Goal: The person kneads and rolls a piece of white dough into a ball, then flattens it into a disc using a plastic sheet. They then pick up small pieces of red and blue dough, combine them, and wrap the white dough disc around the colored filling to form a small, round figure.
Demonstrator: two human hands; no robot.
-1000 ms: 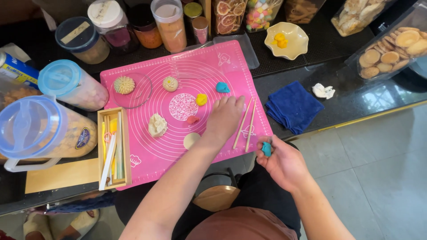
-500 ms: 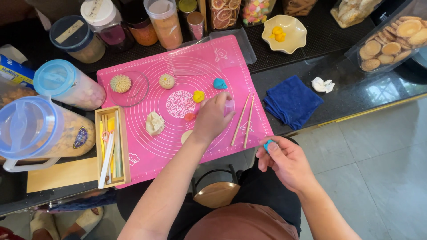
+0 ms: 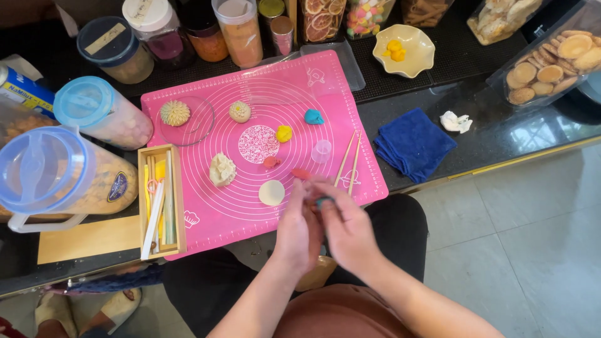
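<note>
Fingers of both hands curl together over the near edge of a pink silicone mat, pinching a small teal lump of dough between them. The left hand and right hand touch at the fingertips, closed around the lump, which shows only as a sliver of teal; how much of it they enclose cannot be told.

The mat lies on a dark counter above a pale tiled floor. Just beyond the fingertips sits a red dough piece, with a flat cream disc to its left. Two wooden sticks rest just right of the hands, beside a small clear cup. Farther across the mat lie a yellow ball, a blue lump, a patterned pink round and pale moulded pieces.

At the mat's left edge stands a wooden tool tray. Lidded plastic jars crowd the left side, and spice jars line the far edge. To the right lie a folded blue cloth and a cream bowl holding yellow pieces.
</note>
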